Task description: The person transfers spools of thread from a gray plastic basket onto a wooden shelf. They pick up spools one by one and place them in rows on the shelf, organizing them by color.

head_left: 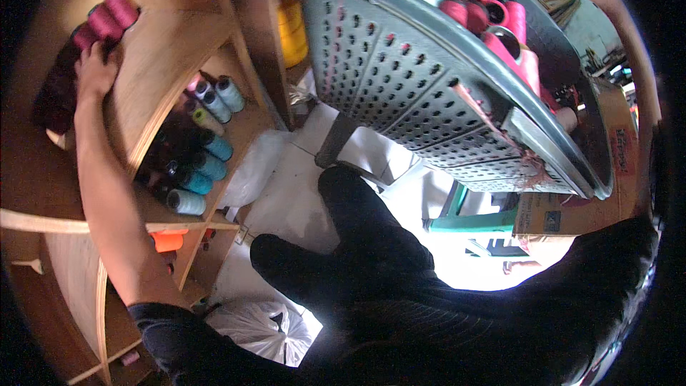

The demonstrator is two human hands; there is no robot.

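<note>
My left hand [97, 71] reaches into the upper wooden shelf. Its fingers curl over a dark maroon thread spool [84, 36] in a row, partly covering it. Beyond my fingertips in the same row lies a brighter crimson thread spool [121, 8]. Darker spools beside my wrist are mostly lost in shadow. Along the right rim of the picture runs my bare right forearm [638, 36], rising from a black sleeve; the hand itself is out of view. A grey perforated plastic basket [400, 93], tilted in view, holds several pink and red spools [514, 53].
Teal spools [209, 164] and pale ones [229, 93] fill the compartment below. Yellow spools [291, 32] stand behind the shelf's side panel. Plastic bags [268, 329] lie on the tiled floor. A cardboard box [572, 216] and a green stool [471, 223] are under the basket.
</note>
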